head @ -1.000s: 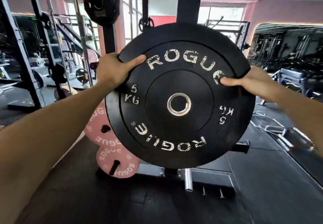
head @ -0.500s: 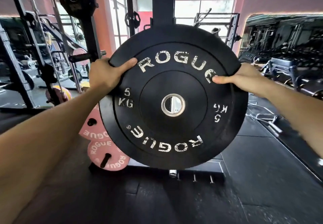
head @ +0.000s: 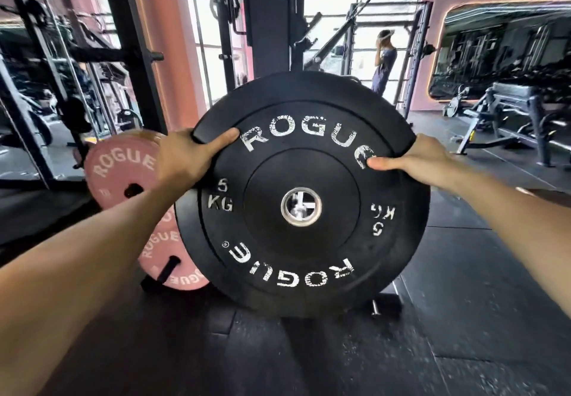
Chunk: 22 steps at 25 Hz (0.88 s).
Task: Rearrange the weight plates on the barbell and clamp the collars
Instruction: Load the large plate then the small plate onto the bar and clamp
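Note:
I hold a black 5 kg plate [head: 301, 259] marked ROGUE upright in front of me, its face towards me and its steel-ringed centre hole open. My left hand [head: 182, 157] grips its upper left rim with the thumb across the face. My right hand [head: 417, 160] grips the upper right rim, thumb on the lettering. The plate hangs off the floor, in front of a black rack upright [head: 268, 15]. No barbell sleeve or collar is visible.
Two pink ROGUE plates [head: 120, 170] [head: 173, 269] sit on storage pegs at the lower left of the rack. A rack foot [head: 386, 304] lies behind the plate. A person [head: 383, 61] stands far back by the windows. A bench machine [head: 506, 111] is at right; black rubber floor [head: 463, 318] lies below.
The plate sits lower in my view, still in both hands with the same grip. More of the upper pink plate and the person at the back now show.

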Each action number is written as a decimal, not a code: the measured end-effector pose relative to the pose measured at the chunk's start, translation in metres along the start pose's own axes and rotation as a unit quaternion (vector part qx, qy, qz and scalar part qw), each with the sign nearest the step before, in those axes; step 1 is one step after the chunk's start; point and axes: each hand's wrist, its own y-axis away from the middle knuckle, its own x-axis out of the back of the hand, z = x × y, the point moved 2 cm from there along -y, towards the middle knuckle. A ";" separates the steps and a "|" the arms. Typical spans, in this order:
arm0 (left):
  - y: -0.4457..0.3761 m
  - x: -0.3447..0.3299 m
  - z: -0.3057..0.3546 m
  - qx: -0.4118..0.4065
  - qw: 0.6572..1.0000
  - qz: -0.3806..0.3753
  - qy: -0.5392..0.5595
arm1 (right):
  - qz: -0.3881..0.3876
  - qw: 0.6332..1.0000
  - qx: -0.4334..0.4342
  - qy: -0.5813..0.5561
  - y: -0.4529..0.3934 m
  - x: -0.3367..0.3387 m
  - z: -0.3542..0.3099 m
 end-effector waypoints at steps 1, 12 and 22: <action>0.011 -0.010 -0.010 -0.001 1.000 0.007 -0.003 | -0.001 1.000 -0.002 -0.001 0.004 -0.010 0.014; 0.137 -0.101 -0.136 -0.025 0.997 0.045 0.059 | -0.008 0.999 0.027 -0.015 0.044 -0.133 0.167; 0.188 -0.155 -0.221 -0.004 0.998 0.018 0.068 | 0.005 1.000 0.015 0.001 0.063 -0.213 0.250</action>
